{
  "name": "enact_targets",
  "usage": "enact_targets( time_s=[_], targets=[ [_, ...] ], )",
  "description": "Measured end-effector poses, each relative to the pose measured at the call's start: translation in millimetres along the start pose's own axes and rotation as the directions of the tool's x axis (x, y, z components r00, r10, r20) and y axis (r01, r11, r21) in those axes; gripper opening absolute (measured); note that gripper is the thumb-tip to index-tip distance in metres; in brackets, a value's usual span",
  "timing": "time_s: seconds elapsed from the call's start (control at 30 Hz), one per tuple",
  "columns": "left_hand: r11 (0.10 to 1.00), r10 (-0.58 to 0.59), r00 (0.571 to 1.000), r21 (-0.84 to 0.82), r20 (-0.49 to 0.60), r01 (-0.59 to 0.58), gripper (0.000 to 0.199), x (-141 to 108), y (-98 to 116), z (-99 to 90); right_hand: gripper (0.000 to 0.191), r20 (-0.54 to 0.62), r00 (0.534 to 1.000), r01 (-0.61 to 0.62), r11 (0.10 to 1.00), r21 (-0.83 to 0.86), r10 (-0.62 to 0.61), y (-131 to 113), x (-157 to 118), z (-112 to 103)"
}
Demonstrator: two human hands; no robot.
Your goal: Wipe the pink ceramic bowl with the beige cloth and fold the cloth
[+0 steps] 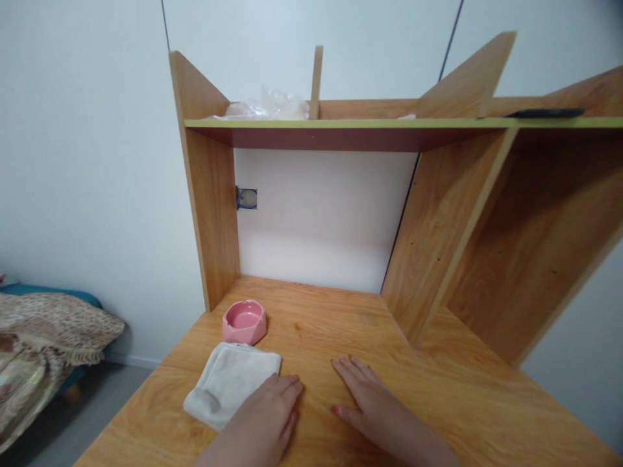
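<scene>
A smooth, lightly glossy wood-grain finish is shown by the desk, and the same grained wood look is carried by the side panels of the shelf, whose front edge is coloured a plain yellow-green. A hard, glossy pink surface with flat facets is seen on the bowl, while soft, matt white fabric is seen in the folded cloth. Thin, clear, crinkled plastic is recognised in the bag, and a smooth, pale finish is presented by the wall.
</scene>
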State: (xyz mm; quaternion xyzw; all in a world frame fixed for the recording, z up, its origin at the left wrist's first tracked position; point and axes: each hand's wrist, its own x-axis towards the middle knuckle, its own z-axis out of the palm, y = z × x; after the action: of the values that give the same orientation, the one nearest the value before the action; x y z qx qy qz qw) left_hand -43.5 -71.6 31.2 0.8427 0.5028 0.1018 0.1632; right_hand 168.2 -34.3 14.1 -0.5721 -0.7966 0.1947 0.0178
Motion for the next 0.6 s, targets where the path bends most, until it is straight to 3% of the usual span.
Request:
enact_targets(
  time_s=[0.23,0.43,0.6],
  targets=[
    [0.996,0.087,0.996,0.013,0.005,-0.087,0.042,15,7,1.2,0.069,0.013,1.0,-0.023,1.0,-0.007,0.023,1,-3,4],
    [0.999,0.048,0.997,0.017,0.056,-0.049,0.047,15,0,17.2,0.071,0.187,0.979,-0.076,0.997,-0.024,0.079,-8,-17,8],
    [0.997,0.063,0.994,0.039,0.087,-0.067,0.052,16,-3,22.6,0.07,0.121,0.992,-0.02,1.0,-0.001,0.02,-4,-18,14]
  ],
)
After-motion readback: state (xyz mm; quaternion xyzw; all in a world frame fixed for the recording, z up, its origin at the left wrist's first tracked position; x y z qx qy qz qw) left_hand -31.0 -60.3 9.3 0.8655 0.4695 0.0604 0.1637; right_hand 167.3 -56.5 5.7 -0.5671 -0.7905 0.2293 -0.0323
